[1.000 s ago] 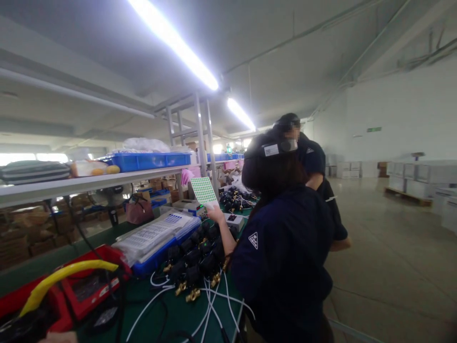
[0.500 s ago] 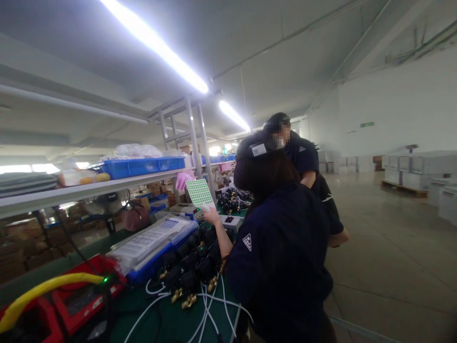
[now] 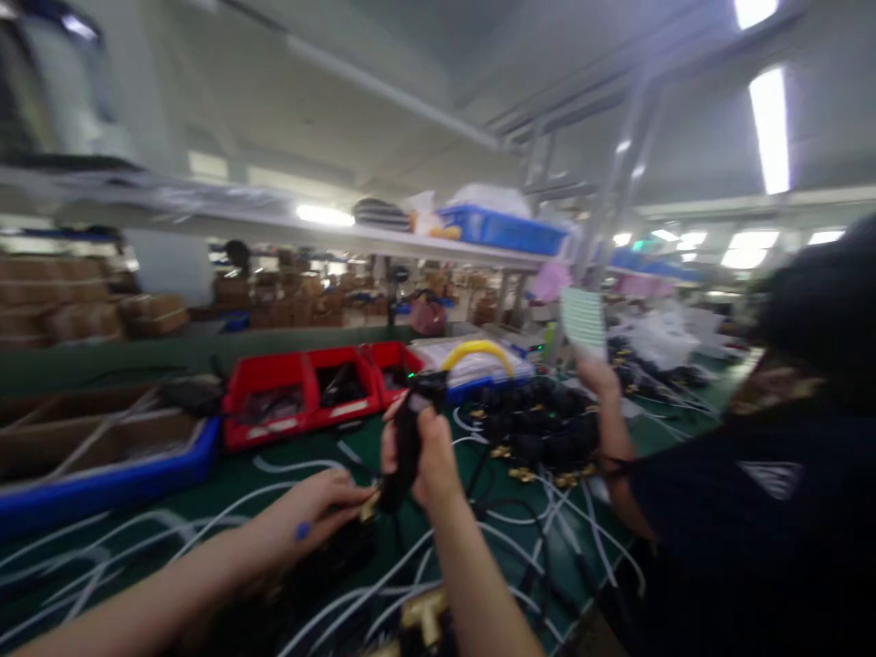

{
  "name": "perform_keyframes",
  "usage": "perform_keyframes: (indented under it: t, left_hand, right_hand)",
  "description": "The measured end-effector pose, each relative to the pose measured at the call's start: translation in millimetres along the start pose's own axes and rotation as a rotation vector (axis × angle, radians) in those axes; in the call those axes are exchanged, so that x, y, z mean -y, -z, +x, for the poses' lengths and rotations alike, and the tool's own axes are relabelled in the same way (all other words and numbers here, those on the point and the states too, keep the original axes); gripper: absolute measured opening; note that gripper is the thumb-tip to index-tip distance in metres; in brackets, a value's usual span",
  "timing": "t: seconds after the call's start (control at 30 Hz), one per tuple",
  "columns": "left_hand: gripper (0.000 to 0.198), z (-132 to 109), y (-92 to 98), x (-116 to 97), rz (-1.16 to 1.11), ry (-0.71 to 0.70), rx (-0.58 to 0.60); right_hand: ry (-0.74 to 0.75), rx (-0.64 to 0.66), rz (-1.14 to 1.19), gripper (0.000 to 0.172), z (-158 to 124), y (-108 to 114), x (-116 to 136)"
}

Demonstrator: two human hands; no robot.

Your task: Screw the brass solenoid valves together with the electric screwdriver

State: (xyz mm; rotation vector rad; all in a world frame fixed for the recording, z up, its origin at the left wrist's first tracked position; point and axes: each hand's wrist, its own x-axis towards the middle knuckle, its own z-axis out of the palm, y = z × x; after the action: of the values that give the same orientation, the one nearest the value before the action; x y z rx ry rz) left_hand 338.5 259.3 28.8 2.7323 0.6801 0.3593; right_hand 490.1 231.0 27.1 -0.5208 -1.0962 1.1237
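My right hand is wrapped around a black hand-held tool, which has a small green light at its top and a yellow hose or cable behind it. The tool tilts with its lower end towards my left hand. With fingers pressed together, my left hand grips a small brass fitting right beside that end. Under this hand lies a dark body that seems joined to the fitting, though blur hides the join. Another brass fitting rests nearer to me, by my right forearm.
Red bins with small parts stand behind my hands, a blue divided tray to the left. Black units with brass fittings and white cables crowd the bench to the right. Beside me a co-worker's hand holds a sticker sheet.
The view has swung left and down from the co-worker to the bench. Both my hands, the black tool and the brass fitting now show. The co-worker still holds the sheet up.
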Motion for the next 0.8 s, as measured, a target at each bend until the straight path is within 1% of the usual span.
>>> perform_keyframes:
  t: [0.03, 0.07, 0.1, 0.17, 0.23, 0.3, 0.37, 0.43, 0.57, 0.67, 0.8]
  left_hand:
    - [0.016, -14, -4.0, 4, 0.127, -0.036, 0.072]
    - [0.014, -21, -7.3, 8, 0.138, -0.024, 0.086]
    - [0.015, -23, -10.0, 12, 0.121, -0.009, 0.09]
    - [0.018, -17, -14.1, 19, 0.097, -0.017, 0.101]
    - [0.021, -10, -17.5, 23, 0.085, -0.032, 0.093]
    - [0.023, -7, -20.3, 23, 0.082, -0.047, 0.076]
    - [0.021, -8, -22.2, 21, 0.086, -0.056, 0.063]
    - [0.021, -10, -22.9, 20, 0.096, -0.052, 0.053]
    - [0.023, -11, -23.4, 20, 0.072, -0.039, 0.033]
    - [0.023, -11, -25.3, 23, 0.013, -0.037, 0.012]
    - [0.021, -10, -27.2, 24, -0.041, -0.033, 0.006]
  right_hand:
    - [0.0, -0.008, 0.001, 0.07, 0, 3, 1]
    - [-0.002, -0.016, -0.006, 0.068, 2, 5, 2]
    - [-0.002, -0.025, -0.024, 0.067, 4, 7, 5]
    - [-0.002, -0.044, -0.083, 0.06, 9, 4, 10]
    - [-0.003, -0.051, -0.157, 0.051, 9, -4, 15]
    - [0.003, -0.052, -0.218, 0.046, 8, -14, 17]
    - [0.017, -0.052, -0.253, 0.049, 7, -24, 15]
    - [0.024, -0.041, -0.27, 0.056, 8, -29, 13]
    - [0.042, 0.056, -0.294, 0.07, 9, -34, 12]
    - [0.076, 0.113, -0.309, 0.07, 8, -35, 12]
    - [0.124, 0.121, -0.334, 0.068, 5, -36, 11]
